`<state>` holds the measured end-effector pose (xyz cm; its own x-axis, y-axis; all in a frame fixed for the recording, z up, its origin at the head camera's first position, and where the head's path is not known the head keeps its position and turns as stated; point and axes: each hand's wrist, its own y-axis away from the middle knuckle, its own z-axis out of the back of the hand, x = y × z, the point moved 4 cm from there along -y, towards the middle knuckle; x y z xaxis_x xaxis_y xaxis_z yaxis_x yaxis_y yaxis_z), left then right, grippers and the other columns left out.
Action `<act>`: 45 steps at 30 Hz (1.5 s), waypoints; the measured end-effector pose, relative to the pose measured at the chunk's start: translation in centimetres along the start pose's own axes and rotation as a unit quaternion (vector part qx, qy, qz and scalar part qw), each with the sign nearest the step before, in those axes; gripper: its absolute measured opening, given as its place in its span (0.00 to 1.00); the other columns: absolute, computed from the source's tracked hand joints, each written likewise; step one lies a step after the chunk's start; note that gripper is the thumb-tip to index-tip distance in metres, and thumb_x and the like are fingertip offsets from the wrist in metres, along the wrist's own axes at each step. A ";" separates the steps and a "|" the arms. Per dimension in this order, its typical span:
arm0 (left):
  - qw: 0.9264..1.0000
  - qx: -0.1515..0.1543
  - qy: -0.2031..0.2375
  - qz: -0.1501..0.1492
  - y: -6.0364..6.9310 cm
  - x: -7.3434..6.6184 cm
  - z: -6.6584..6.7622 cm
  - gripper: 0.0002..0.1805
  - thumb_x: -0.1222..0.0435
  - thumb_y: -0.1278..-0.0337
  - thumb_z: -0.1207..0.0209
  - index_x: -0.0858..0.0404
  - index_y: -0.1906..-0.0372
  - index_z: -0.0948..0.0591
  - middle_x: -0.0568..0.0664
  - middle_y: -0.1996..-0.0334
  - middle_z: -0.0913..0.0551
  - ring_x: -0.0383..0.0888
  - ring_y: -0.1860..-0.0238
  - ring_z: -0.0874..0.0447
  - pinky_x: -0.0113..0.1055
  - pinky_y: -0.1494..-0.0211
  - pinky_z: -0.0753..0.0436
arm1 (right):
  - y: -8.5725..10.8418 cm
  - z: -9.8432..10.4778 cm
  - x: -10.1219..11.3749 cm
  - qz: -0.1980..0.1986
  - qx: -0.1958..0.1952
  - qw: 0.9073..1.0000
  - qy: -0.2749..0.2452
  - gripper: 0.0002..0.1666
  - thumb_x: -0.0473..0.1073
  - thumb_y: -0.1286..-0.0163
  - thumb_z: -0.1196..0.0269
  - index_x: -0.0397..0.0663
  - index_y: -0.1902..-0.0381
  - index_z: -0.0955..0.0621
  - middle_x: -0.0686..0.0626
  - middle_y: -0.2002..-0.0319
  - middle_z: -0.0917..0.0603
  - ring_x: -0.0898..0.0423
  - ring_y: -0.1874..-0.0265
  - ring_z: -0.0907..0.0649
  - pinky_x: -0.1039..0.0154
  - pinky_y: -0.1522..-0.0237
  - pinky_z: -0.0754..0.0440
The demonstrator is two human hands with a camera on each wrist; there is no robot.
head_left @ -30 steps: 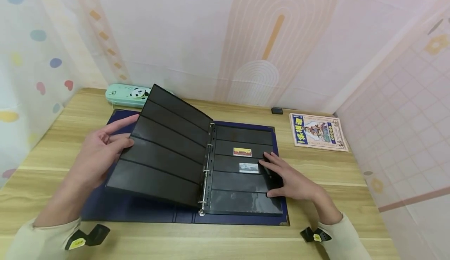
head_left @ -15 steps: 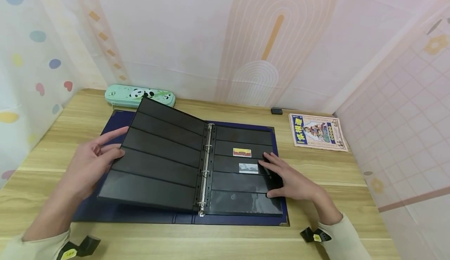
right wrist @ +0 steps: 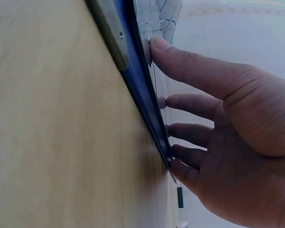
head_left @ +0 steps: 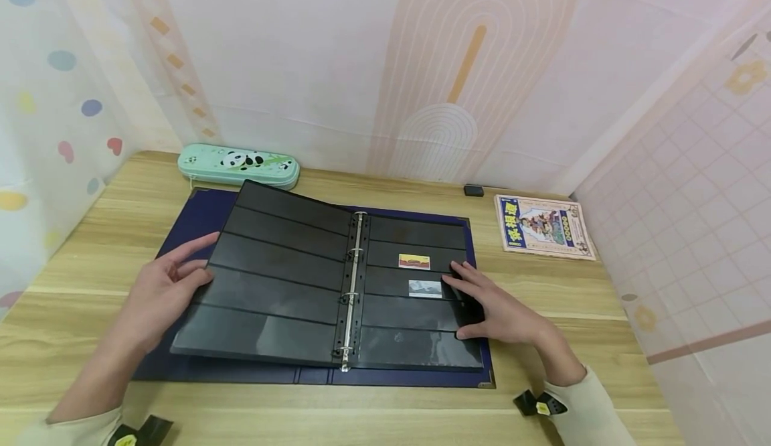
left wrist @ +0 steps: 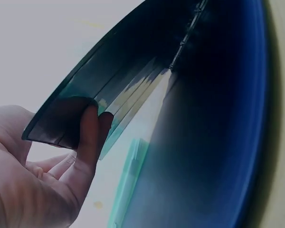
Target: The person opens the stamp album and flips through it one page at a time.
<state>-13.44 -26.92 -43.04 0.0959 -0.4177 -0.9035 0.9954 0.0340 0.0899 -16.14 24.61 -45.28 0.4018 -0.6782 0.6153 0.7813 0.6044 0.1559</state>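
Observation:
An open ring-binder stamp album with a dark blue cover (head_left: 181,221) lies on the table. My left hand (head_left: 164,292) pinches the outer edge of a raised black pocket page (head_left: 271,278), thumb on top and fingers beneath. In the left wrist view, fingertips (left wrist: 89,123) press the page's underside. My right hand (head_left: 502,309) rests with spread fingers on the right-hand page (head_left: 409,349); its fingertips touch the sheet in the right wrist view. That page carries a yellow-and-red stamp (head_left: 414,262) and a grey stamp (head_left: 425,289). Metal rings (head_left: 351,297) run between the pages.
Behind the album lies a mint pencil case (head_left: 237,166) with pandas on it. A small black object (head_left: 474,191) sits near the table's back edge. An illustrated booklet (head_left: 545,226) lies at the right. Patterned cloth hangs behind and at both sides.
My left hand has lowered the page leftward and down, so it lies flatter over the left cover. The pencil case is now fully uncovered. My right hand has stayed in place.

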 end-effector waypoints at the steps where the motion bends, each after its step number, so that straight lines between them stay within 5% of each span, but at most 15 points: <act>1: 1.000 -0.004 -0.015 -0.002 0.0 0.1 -0.1 0.34 0.69 0.16 0.45 0.65 0.12 0.36 0.33 0.54 0.08 0.31 0.66 0.14 0.29 0.65 0.17 | 0.0 0.0 0.0 0.000 0.000 1.000 -0.001 0.55 0.45 0.31 0.18 0.46 0.13 0.33 0.37 0.10 0.49 0.30 0.12 0.52 0.24 0.20 0.41; 4: 0.997 -0.019 -0.068 -0.013 0.0 0.3 -0.2 0.33 0.70 0.17 0.44 0.66 0.14 0.34 0.58 0.46 0.07 0.27 0.59 0.20 0.25 0.62 0.23 | 0.0 0.0 0.0 0.000 0.000 1.000 0.000 0.55 0.45 0.31 0.19 0.46 0.13 0.33 0.36 0.10 0.48 0.29 0.12 0.52 0.24 0.20 0.41; 7: 0.995 -0.020 -0.097 -0.012 0.0 0.5 -0.4 0.33 0.68 0.17 0.44 0.66 0.13 0.35 0.76 0.35 0.17 0.42 0.46 0.16 0.29 0.56 0.25 | 0.0 0.0 0.0 0.001 0.000 1.000 0.001 0.55 0.46 0.31 0.19 0.46 0.13 0.33 0.36 0.10 0.48 0.29 0.12 0.52 0.24 0.20 0.41; 10: 0.994 -0.011 -0.106 -0.006 -0.1 0.9 -0.6 0.34 0.65 0.15 0.43 0.67 0.13 0.36 0.80 0.32 0.21 0.69 0.35 0.17 0.34 0.53 0.24 | 0.0 0.0 0.0 0.001 0.000 1.000 0.001 0.55 0.46 0.31 0.18 0.46 0.13 0.32 0.36 0.10 0.48 0.29 0.12 0.52 0.24 0.20 0.40; 12: 0.994 -0.009 -0.108 -0.009 -0.2 1.3 -0.8 0.35 0.63 0.15 0.42 0.69 0.14 0.36 0.82 0.31 0.23 0.78 0.31 0.22 0.29 0.51 0.22 | 0.0 -0.1 0.0 0.000 0.000 1.000 0.001 0.55 0.47 0.31 0.18 0.46 0.13 0.32 0.36 0.10 0.48 0.29 0.12 0.52 0.24 0.20 0.41; 18: 0.991 -0.015 -0.131 -0.026 -0.4 2.2 -1.2 0.38 0.58 0.16 0.37 0.73 0.16 0.35 0.81 0.27 0.27 0.80 0.31 0.22 0.11 0.57 0.29 | 0.0 -0.1 0.0 0.004 -0.003 1.000 -0.001 0.56 0.46 0.32 0.18 0.46 0.13 0.32 0.36 0.10 0.48 0.29 0.12 0.52 0.24 0.20 0.42; 20: 0.990 -0.010 -0.138 -0.020 -0.4 2.4 -1.4 0.41 0.56 0.17 0.36 0.73 0.14 0.37 0.82 0.24 0.32 0.81 0.28 0.26 0.21 0.46 0.18 | 0.0 -0.2 0.0 0.005 -0.003 1.000 -0.001 0.56 0.45 0.32 0.18 0.46 0.13 0.33 0.36 0.10 0.48 0.29 0.12 0.52 0.24 0.20 0.42; 22: 0.988 -0.005 -0.151 -0.017 -0.4 2.6 -1.7 0.45 0.54 0.19 0.34 0.73 0.13 0.40 0.81 0.21 0.36 0.82 0.26 0.30 0.44 0.35 0.13 | 0.1 -0.2 0.0 0.003 -0.002 1.000 -0.003 0.56 0.45 0.32 0.18 0.46 0.13 0.33 0.36 0.10 0.49 0.30 0.12 0.52 0.24 0.20 0.41; 25: 0.986 0.008 -0.165 -0.014 -0.4 2.7 -2.1 0.52 0.50 0.22 0.32 0.75 0.13 0.45 0.81 0.16 0.46 0.83 0.19 0.44 0.79 0.26 0.33 | 0.1 -0.2 0.0 0.001 0.001 1.000 -0.002 0.56 0.45 0.32 0.18 0.46 0.12 0.33 0.37 0.10 0.49 0.30 0.12 0.52 0.25 0.20 0.40; 29: 0.982 0.028 -0.186 -0.011 -0.5 3.1 -2.7 0.60 0.46 0.27 0.30 0.79 0.13 0.50 0.82 0.15 0.60 0.79 0.14 0.69 0.85 0.24 0.49 | 0.1 -0.2 0.0 -0.003 0.004 1.000 -0.003 0.56 0.45 0.31 0.19 0.47 0.12 0.33 0.38 0.09 0.49 0.31 0.11 0.52 0.26 0.19 0.41; 32: 0.979 0.039 -0.199 -0.013 -0.6 3.6 -3.1 0.64 0.45 0.29 0.29 0.80 0.13 0.52 0.84 0.16 0.67 0.78 0.15 0.78 0.87 0.25 0.54 | 0.0 -0.2 -0.1 -0.003 0.004 1.000 -0.004 0.56 0.45 0.31 0.18 0.46 0.13 0.33 0.38 0.09 0.49 0.31 0.11 0.52 0.25 0.19 0.41; 45: 0.967 0.023 -0.244 -0.072 -0.4 4.3 -4.9 0.67 0.48 0.35 0.24 0.88 0.17 0.53 0.85 0.16 0.68 0.78 0.14 0.78 0.77 0.16 0.64 | 0.0 -0.1 -0.2 0.000 -0.004 1.000 0.001 0.56 0.45 0.32 0.18 0.47 0.13 0.33 0.38 0.10 0.49 0.30 0.12 0.51 0.25 0.20 0.40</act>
<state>-13.40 -24.29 -49.02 -0.0704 -0.7941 -0.6037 0.9956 -0.0930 0.0062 -16.16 24.70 -45.45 0.4025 -0.6795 0.6135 0.7851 0.6008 0.1504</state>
